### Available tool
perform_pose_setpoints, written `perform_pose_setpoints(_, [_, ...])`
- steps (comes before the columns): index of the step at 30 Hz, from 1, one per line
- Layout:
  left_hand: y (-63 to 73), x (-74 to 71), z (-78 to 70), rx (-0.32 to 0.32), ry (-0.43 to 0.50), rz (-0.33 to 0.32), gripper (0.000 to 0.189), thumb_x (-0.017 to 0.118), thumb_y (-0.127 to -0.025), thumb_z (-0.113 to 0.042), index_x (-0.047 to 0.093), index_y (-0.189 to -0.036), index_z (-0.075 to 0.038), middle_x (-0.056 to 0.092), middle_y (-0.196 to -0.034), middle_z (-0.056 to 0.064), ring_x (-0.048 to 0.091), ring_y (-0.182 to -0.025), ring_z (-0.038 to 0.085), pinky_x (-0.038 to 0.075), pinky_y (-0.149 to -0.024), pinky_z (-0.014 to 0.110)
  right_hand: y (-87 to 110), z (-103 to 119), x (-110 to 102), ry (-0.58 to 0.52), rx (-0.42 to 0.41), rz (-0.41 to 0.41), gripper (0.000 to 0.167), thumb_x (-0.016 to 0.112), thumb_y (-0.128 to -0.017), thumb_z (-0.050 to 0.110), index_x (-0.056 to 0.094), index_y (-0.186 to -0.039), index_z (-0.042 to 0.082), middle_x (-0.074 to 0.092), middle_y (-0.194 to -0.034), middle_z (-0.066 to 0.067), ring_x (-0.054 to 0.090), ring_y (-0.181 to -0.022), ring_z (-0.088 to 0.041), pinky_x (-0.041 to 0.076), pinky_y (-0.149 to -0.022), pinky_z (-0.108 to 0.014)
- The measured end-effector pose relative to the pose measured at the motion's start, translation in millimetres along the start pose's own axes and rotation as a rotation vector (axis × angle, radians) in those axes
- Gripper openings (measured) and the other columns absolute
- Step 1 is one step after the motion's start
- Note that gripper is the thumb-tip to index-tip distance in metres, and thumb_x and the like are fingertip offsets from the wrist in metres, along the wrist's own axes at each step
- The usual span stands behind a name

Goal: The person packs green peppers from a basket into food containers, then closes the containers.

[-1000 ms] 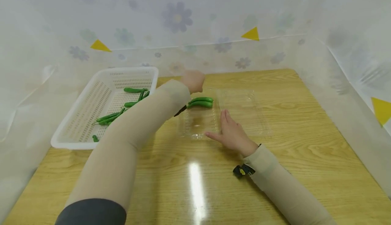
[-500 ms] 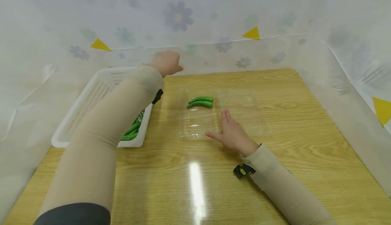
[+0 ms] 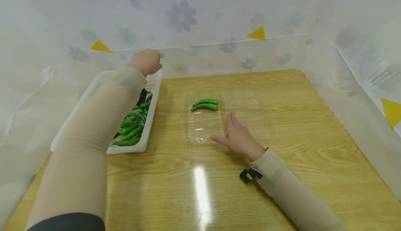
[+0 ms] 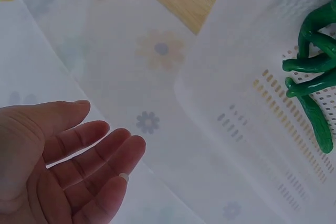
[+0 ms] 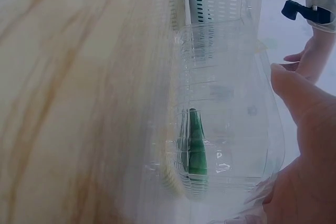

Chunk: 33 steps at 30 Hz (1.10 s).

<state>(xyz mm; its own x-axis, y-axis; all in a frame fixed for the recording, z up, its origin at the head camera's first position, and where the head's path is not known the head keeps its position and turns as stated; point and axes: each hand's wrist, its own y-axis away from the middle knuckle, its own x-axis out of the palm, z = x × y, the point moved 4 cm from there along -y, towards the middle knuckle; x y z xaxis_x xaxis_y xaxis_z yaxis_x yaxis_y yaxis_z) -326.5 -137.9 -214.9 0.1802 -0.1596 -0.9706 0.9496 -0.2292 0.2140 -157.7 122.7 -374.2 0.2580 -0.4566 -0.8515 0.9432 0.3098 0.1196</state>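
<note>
My left hand (image 3: 145,62) hovers above the far edge of a white perforated basket (image 3: 126,149). In the left wrist view that hand (image 4: 89,166) has loosely bent fingers and holds nothing. Green chili peppers (image 3: 130,133) lie heaped in the basket, partly covered by my left sleeve. To the right, a clear plastic clamshell box (image 3: 205,124) lies unfolded, with two green peppers (image 3: 205,105) side by side at the back of its left half. My right hand (image 3: 239,137) rests at the box's hinge side, its fingers straight and thumb spread toward the front edge.
The wooden table (image 3: 194,189) carries both containers and ends at a pale flower-printed sheet (image 3: 213,56) behind. That sheet also hangs at both sides. Yellow triangles (image 3: 257,34) are stuck on it. The box's lid half (image 3: 250,116) lies flat on the right.
My left hand has moved left from above the clear box to the basket's far edge, uncovering peppers in the basket. My right hand has stayed in place.
</note>
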Motion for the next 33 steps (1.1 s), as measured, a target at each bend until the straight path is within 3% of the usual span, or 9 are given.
perform_pose_setpoints(3, [1.0, 3.4, 8.5, -0.014, -0.001, 0.013, 0.025, 0.041, -0.098, -0.016, 0.058, -0.084, -0.003, 0.057, -0.08, 0.013, 0.048, -0.062, 0.021, 0.041, -0.06, 0.036, 1.4, 0, 0, 0.005, -0.001, 0.0, 0.106, 0.053, -0.085, 0.062, 0.003, -0.144, -0.011, 0.001, -0.15, -0.028, 0.013, -0.136, -0.04, 0.019, -0.101, -0.063])
perform_pose_setpoints(9, [3.4, 9.3, 22.0, 0.014, 0.012, 0.025, 0.027, 0.042, -0.098, -0.014, 0.062, -0.096, 0.004, 0.061, -0.103, 0.024, 0.058, -0.078, 0.029, 0.043, -0.064, 0.04, 3.4, -1, 0, 0.016, -0.005, -0.003, 0.107, 0.052, -0.084, 0.063, 0.003, -0.144, -0.011, 0.001, -0.15, -0.028, 0.014, -0.136, -0.04, 0.021, -0.102, -0.061])
perform_pose_setpoints(12, [4.3, 15.8, 30.4, 0.016, 0.015, 0.028, 0.027, 0.042, -0.098, -0.012, 0.062, -0.087, 0.002, 0.061, -0.083, 0.02, 0.053, -0.065, 0.024, 0.042, -0.059, 0.038, 4.1, -1, 0, 0.013, -0.003, -0.006, 0.107, 0.052, -0.084, 0.063, 0.002, -0.144, -0.01, 0.0, -0.15, -0.028, 0.013, -0.136, -0.04, 0.021, -0.103, -0.06])
perform_pose_setpoints(15, [6.7, 25.5, 40.2, 0.008, 0.02, 0.034, 0.03, 0.041, -0.096, -0.009, 0.055, -0.071, -0.004, 0.047, -0.059, 0.007, 0.038, -0.052, 0.017, 0.036, -0.053, 0.033, 4.9, 0, -1, 0.007, -0.002, -0.004, 0.107, 0.053, -0.084, 0.063, 0.002, -0.144, -0.01, 0.0, -0.15, -0.028, 0.012, -0.137, -0.04, 0.021, -0.103, -0.059])
perform_pose_setpoints(20, [11.4, 42.1, 55.9, 0.005, 0.034, 0.033, 0.035, 0.04, -0.093, -0.002, 0.043, -0.059, -0.01, 0.031, -0.051, -0.001, 0.026, -0.048, 0.013, 0.032, -0.05, 0.031, 7.0, 0, 1, -0.001, 0.001, 0.004, 0.107, 0.054, -0.084, 0.062, 0.001, -0.144, -0.009, -0.001, -0.15, -0.027, 0.011, -0.137, -0.039, 0.02, -0.103, -0.059])
perform_pose_setpoints(25, [14.0, 57.9, 68.9, 0.007, 0.033, 0.065, 0.027, 0.042, -0.092, -0.002, 0.057, -0.07, -0.004, 0.046, -0.058, 0.003, 0.035, -0.053, 0.016, 0.035, -0.056, 0.034, 9.4, -1, 1, 0.006, 0.009, 0.005, 0.108, 0.053, -0.084, 0.063, 0.001, -0.144, -0.009, -0.002, -0.15, -0.027, 0.011, -0.137, -0.039, 0.019, -0.104, -0.059])
perform_pose_setpoints(29, [15.4, 71.5, 76.4, 0.015, 0.038, 0.115, 0.026, 0.042, -0.094, -0.003, 0.055, -0.071, -0.005, 0.038, -0.057, 0.002, 0.03, -0.054, 0.016, 0.033, -0.055, 0.033, 12.4, -1, 1, 0.007, 0.011, 0.006, 0.108, 0.054, -0.084, 0.062, 0.001, -0.144, -0.01, -0.002, -0.15, -0.027, 0.01, -0.137, -0.039, 0.019, -0.103, -0.06])
perform_pose_setpoints(31, [16.1, 77.7, 77.7, 0.021, 0.039, 0.136, 0.021, 0.043, -0.095, -0.003, 0.059, -0.08, 0.0, 0.049, -0.064, 0.009, 0.043, -0.059, 0.02, 0.04, -0.059, 0.036, 13.9, -1, 1, 0.008, 0.012, 0.009, 0.107, 0.054, -0.084, 0.062, 0.001, -0.144, -0.01, -0.002, -0.15, -0.027, 0.01, -0.137, -0.039, 0.019, -0.104, -0.06])
perform_pose_setpoints(33, [16.3, 83.9, 79.2, 0.028, 0.033, 0.135, 0.02, 0.043, -0.095, -0.003, 0.061, -0.096, 0.005, 0.061, -0.085, 0.019, 0.057, -0.076, 0.029, 0.047, -0.07, 0.043, 15.3, -2, 1, 0.011, 0.011, 0.011, 0.107, 0.054, -0.084, 0.062, 0.0, -0.144, -0.01, -0.002, -0.15, -0.027, 0.009, -0.137, -0.039, 0.019, -0.104, -0.06])
